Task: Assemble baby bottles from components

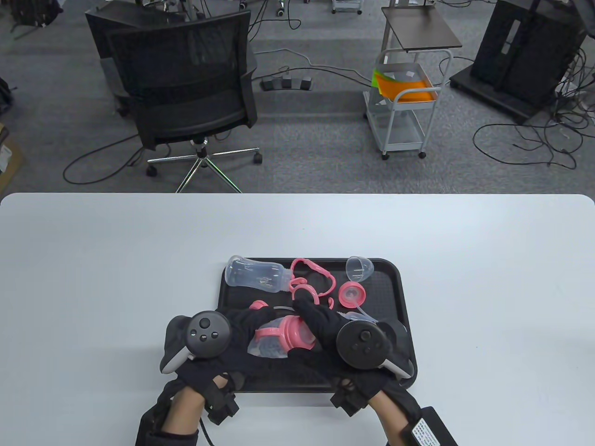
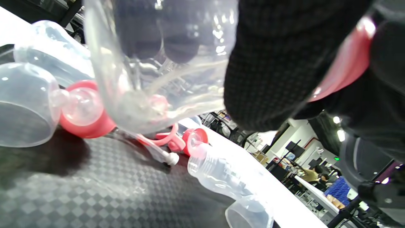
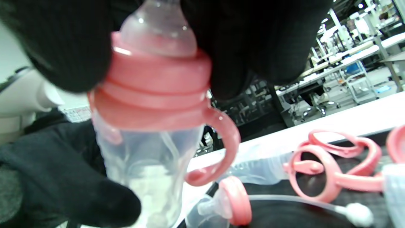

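Observation:
A clear baby bottle with a pink handled collar lies tilted above the black tray, held by both hands. My left hand grips the bottle's clear body, which fills the left wrist view. My right hand grips the pink collar around the clear nipple. On the tray lie a second clear bottle, a pink handle ring, a pink collar with nipple and straw and a clear cap.
The tray sits at the white table's front middle. In the left wrist view the spare bottle, collar and cap lie close under the held bottle. An office chair and a cart stand beyond the table.

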`<move>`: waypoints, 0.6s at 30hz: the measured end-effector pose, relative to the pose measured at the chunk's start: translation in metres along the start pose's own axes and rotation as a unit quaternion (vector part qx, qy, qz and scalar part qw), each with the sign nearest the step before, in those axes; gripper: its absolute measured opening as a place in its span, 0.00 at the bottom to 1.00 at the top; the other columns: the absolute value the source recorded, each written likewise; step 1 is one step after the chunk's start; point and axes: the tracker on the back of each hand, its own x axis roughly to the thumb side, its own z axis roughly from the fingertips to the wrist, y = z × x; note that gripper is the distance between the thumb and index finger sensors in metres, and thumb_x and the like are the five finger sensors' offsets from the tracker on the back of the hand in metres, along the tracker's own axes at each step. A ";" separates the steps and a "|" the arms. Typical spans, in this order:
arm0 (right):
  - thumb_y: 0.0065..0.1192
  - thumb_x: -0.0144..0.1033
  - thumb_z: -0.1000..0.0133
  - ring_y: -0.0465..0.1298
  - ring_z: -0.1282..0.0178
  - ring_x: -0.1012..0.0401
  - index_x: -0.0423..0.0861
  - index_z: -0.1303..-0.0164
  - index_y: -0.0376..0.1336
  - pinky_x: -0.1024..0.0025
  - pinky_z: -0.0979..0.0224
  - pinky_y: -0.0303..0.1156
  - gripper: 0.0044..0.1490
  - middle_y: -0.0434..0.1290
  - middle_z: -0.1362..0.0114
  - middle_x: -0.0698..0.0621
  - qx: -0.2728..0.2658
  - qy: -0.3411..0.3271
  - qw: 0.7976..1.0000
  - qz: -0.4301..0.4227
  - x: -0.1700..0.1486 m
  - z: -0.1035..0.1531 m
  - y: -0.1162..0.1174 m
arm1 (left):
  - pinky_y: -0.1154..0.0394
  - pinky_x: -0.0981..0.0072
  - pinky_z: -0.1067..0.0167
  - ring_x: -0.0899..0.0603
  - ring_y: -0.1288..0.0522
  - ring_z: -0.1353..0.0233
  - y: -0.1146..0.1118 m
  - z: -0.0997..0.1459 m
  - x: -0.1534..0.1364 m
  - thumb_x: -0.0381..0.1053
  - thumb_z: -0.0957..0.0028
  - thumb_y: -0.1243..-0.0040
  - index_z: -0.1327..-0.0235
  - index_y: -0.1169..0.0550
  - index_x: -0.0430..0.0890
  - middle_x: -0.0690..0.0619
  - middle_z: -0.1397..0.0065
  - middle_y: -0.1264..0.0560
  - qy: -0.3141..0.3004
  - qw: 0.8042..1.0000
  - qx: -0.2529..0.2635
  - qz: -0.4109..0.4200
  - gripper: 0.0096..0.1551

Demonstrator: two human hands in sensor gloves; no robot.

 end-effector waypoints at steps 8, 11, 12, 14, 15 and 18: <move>0.71 0.55 0.54 0.85 0.49 0.45 0.40 0.34 0.69 0.57 0.55 0.85 0.44 0.78 0.38 0.38 -0.020 0.167 0.983 0.079 -0.030 0.033 -0.033 | 0.51 0.21 0.25 0.36 0.30 0.21 0.016 0.008 -0.017 0.61 0.64 0.09 0.20 0.34 0.53 0.51 0.21 0.32 0.061 0.994 0.081 0.042 0.61; 0.73 0.55 0.55 0.87 0.50 0.46 0.39 0.35 0.70 0.59 0.56 0.88 0.44 0.80 0.39 0.38 0.028 0.206 0.964 0.168 -0.045 0.047 -0.017 | 0.52 0.21 0.25 0.36 0.30 0.21 0.017 0.009 -0.021 0.61 0.63 0.09 0.20 0.35 0.53 0.51 0.21 0.33 0.066 0.992 0.094 0.056 0.61; 0.73 0.55 0.55 0.87 0.50 0.46 0.39 0.35 0.70 0.59 0.56 0.88 0.44 0.79 0.39 0.38 0.030 0.212 0.961 0.172 -0.048 0.049 -0.012 | 0.52 0.21 0.25 0.36 0.30 0.21 0.017 0.009 -0.021 0.60 0.63 0.09 0.20 0.35 0.53 0.51 0.21 0.33 0.066 0.992 0.096 0.053 0.61; 0.74 0.53 0.56 0.87 0.50 0.45 0.38 0.36 0.70 0.58 0.56 0.89 0.44 0.80 0.39 0.37 0.041 0.235 0.953 0.185 -0.056 0.054 0.001 | 0.53 0.21 0.25 0.36 0.31 0.21 0.017 0.010 -0.020 0.60 0.63 0.09 0.20 0.35 0.54 0.51 0.21 0.33 0.071 0.992 0.095 0.044 0.61; 0.75 0.53 0.56 0.87 0.51 0.45 0.38 0.36 0.71 0.58 0.57 0.88 0.44 0.80 0.40 0.37 0.048 0.242 0.948 0.202 -0.057 0.055 0.007 | 0.53 0.21 0.25 0.36 0.31 0.21 0.017 0.010 -0.020 0.61 0.63 0.09 0.20 0.35 0.54 0.51 0.21 0.33 0.070 0.992 0.094 0.043 0.61; 0.75 0.52 0.57 0.87 0.51 0.46 0.37 0.36 0.70 0.58 0.58 0.88 0.44 0.79 0.39 0.35 0.069 0.251 0.930 0.258 -0.059 0.054 0.020 | 0.53 0.21 0.25 0.36 0.30 0.21 0.016 0.009 -0.020 0.61 0.63 0.09 0.20 0.35 0.54 0.51 0.21 0.33 0.064 0.993 0.089 0.042 0.61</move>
